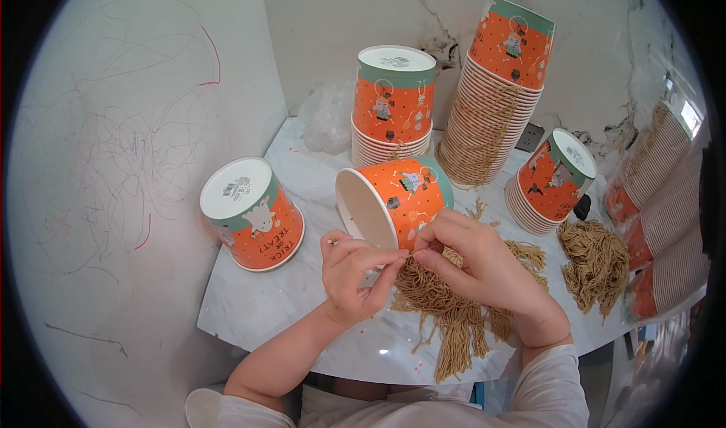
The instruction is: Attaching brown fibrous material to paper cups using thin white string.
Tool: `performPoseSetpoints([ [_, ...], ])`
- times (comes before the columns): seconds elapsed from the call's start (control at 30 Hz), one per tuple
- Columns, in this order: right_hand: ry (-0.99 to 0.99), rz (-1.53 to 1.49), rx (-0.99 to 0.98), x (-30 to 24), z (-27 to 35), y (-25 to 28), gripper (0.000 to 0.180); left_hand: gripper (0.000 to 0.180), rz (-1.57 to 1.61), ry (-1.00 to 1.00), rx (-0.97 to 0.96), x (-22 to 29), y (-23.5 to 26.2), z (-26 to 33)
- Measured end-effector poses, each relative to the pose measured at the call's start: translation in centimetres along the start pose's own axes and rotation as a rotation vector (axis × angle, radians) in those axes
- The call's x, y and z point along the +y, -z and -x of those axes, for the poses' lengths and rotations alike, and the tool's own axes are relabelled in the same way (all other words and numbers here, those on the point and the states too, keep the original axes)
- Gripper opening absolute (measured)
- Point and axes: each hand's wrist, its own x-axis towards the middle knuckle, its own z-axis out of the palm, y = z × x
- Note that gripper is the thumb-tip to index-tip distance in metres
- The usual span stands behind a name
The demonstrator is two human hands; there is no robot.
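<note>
An orange paper bucket [412, 195] with a green band lies on its side on the table, its white-rimmed mouth facing left. At the near side of its rim, my left hand [352, 277] pinches a thin tan cord between thumb and fingertips. My right hand [473, 258] pinches the cord close beside it, fingertips almost meeting the left ones. A loose pile of tan cords [454, 307] lies under and beside my right hand, partly covered by it. The short piece of cord between my fingertips is barely visible.
An upside-down bucket [253, 216] stands at left. Nested bucket stacks stand at the back [395, 99], at the back right [491, 103], and at right [548, 182]. More tan cord [594, 265] lies right. Clear plastic wraps further stacks [665, 224]. Crumpled plastic [329, 118] sits by the wall.
</note>
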Motion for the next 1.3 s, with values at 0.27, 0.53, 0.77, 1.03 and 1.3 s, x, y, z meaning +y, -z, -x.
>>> performPoseSetpoints([
  [0.27,0.007,0.013,-0.047,-0.2,-0.2,0.0,0.012,0.024,0.019,0.016,0.023,0.0,0.0,-0.1],
  [0.53,0.020,0.065,0.142,0.5,-0.5,-0.1,0.011,0.038,0.202,0.341,-0.035,-1.1,-0.5,1.3],
  [0.77,0.098,0.175,0.248,2.9,-1.0,-1.1,0.012,0.065,1.007,0.850,-0.159,-0.4,-1.3,0.6],
  [1.03,0.126,0.179,0.222,3.0,-1.0,-1.0,0.013,0.064,0.917,0.756,-0.150,0.8,-1.9,1.6],
  [1.3,0.086,0.228,0.103,2.0,-0.7,-0.5,0.016,0.063,0.905,0.765,-0.102,1.5,-2.3,2.5],
])
